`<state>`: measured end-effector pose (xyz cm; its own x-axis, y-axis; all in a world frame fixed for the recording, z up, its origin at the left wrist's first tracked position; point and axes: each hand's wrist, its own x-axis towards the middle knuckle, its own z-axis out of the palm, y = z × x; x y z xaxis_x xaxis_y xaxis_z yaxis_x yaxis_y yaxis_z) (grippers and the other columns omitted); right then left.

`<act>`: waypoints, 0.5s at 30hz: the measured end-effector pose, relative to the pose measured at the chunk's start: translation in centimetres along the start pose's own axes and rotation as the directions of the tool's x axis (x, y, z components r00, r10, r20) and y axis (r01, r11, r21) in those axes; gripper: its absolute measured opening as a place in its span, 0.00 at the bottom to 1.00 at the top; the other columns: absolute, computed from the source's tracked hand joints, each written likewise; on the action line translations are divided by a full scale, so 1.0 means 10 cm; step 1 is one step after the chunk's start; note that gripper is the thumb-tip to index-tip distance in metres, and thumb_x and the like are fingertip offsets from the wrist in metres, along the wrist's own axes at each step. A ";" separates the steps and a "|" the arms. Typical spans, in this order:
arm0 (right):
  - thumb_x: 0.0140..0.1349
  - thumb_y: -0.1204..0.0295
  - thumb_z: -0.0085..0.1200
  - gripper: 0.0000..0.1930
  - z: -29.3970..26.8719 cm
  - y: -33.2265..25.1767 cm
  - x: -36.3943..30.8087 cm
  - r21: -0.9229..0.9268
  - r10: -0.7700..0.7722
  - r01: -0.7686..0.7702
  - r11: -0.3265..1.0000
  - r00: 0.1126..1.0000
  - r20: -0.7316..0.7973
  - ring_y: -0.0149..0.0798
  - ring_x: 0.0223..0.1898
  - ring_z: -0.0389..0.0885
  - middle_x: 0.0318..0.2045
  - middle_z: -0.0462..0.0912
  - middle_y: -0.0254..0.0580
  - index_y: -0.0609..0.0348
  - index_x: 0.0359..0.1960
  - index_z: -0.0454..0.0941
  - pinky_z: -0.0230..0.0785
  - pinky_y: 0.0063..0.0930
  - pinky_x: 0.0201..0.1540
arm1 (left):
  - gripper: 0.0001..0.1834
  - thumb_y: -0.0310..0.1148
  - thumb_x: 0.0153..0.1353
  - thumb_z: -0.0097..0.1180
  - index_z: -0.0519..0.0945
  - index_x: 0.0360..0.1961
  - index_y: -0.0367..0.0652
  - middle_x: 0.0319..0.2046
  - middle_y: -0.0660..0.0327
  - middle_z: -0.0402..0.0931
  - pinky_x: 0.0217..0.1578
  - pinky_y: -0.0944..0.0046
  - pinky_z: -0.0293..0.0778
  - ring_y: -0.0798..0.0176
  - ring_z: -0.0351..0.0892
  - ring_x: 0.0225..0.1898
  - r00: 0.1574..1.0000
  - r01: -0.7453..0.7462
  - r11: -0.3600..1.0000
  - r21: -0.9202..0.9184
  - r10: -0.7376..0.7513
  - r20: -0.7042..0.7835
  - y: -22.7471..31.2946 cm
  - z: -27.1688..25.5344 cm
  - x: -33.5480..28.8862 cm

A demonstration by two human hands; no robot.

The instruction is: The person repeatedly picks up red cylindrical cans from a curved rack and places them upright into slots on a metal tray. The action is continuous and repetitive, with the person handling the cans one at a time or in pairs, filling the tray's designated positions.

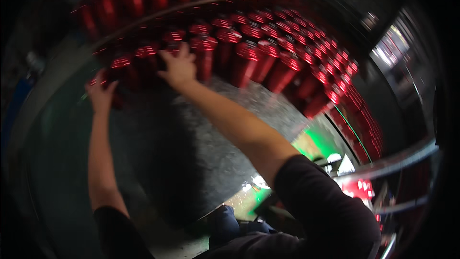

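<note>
My view is dim, fading to black around the fisheye rim, where straight edges bow. Blur softens my hands (181, 71) and smears the glints on the red cups (204, 60) into streaks. A dark shadow crosses the grey bench (230, 136); bright patches glare at upper and lower right.

The red containers (247, 62) look smooth and highly glossy, with a metallic sheen and bright highlights; whether they are metal or coated plastic cannot be told. The grey surface (215, 158) appears mottled, with a dull sheen. The right sleeve (326, 201) is matt dark cloth; the curved rail (397, 164) at right resembles shiny metal.
</note>
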<state>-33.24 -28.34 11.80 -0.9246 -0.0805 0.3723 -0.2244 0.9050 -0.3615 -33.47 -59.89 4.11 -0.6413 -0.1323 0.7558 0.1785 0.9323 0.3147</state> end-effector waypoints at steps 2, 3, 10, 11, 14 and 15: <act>0.50 0.56 0.73 0.32 0.13 0.01 0.06 0.042 0.037 -0.035 0.998 0.998 -0.052 0.72 0.63 0.64 0.72 0.52 0.63 0.28 0.59 0.74 0.78 0.55 0.51 | 0.35 0.47 0.57 0.70 0.74 0.65 0.58 0.58 0.58 0.80 0.65 0.46 0.63 0.38 0.68 0.60 1.000 0.000 0.999 0.043 0.000 -0.012 -0.05 0.02 -0.06; 0.49 0.58 0.73 0.31 0.18 0.01 0.09 0.071 0.049 -0.046 0.996 0.998 -0.042 0.72 0.63 0.64 0.72 0.52 0.63 0.29 0.57 0.75 0.77 0.58 0.53 | 0.35 0.47 0.57 0.70 0.74 0.66 0.60 0.58 0.51 0.77 0.64 0.46 0.65 0.38 0.69 0.60 0.996 -0.091 0.995 0.036 0.091 -0.010 -0.05 -0.02 -0.06; 0.49 0.66 0.70 0.24 0.23 0.30 0.12 0.219 0.019 0.008 0.976 0.992 -0.124 0.64 0.59 0.65 0.67 0.57 0.63 0.34 0.51 0.80 0.73 0.54 0.56 | 0.29 0.39 0.61 0.68 0.76 0.64 0.58 0.62 0.53 0.74 0.62 0.48 0.69 0.43 0.67 0.63 0.997 -0.080 0.996 0.031 0.079 0.013 0.68 -0.52 -0.48; 0.49 0.66 0.70 0.24 0.23 0.29 0.16 0.236 0.041 -0.023 0.972 0.997 -0.069 0.64 0.59 0.65 0.66 0.57 0.63 0.34 0.50 0.81 0.74 0.53 0.55 | 0.29 0.39 0.61 0.68 0.77 0.64 0.57 0.64 0.53 0.71 0.62 0.48 0.69 0.44 0.67 0.63 0.995 -0.084 0.996 -0.004 0.084 0.049 0.79 -0.66 -0.54; 0.48 0.66 0.71 0.23 0.24 0.28 0.29 0.205 0.059 -0.059 0.977 0.998 0.007 0.63 0.58 0.66 0.65 0.58 0.63 0.31 0.49 0.83 0.76 0.49 0.53 | 0.30 0.40 0.60 0.68 0.77 0.64 0.55 0.65 0.53 0.70 0.62 0.45 0.71 0.44 0.65 0.66 0.996 0.012 0.994 -0.109 -0.001 0.093 1.10 -0.96 -0.72; 0.47 0.66 0.71 0.25 0.26 0.28 0.31 0.191 0.060 -0.062 0.980 0.998 0.021 0.63 0.58 0.65 0.65 0.58 0.63 0.30 0.50 0.83 0.76 0.49 0.53 | 0.30 0.41 0.59 0.68 0.77 0.64 0.56 0.64 0.55 0.71 0.63 0.44 0.70 0.44 0.65 0.67 0.997 -0.011 0.997 -0.083 0.018 0.079 1.19 -1.05 -0.77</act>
<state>-37.56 -27.13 9.69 -0.9425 -0.0352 0.3323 -0.2210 0.8115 -0.5409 -18.58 -51.31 8.11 -0.6947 -0.0886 0.7138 0.2470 0.9026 0.3525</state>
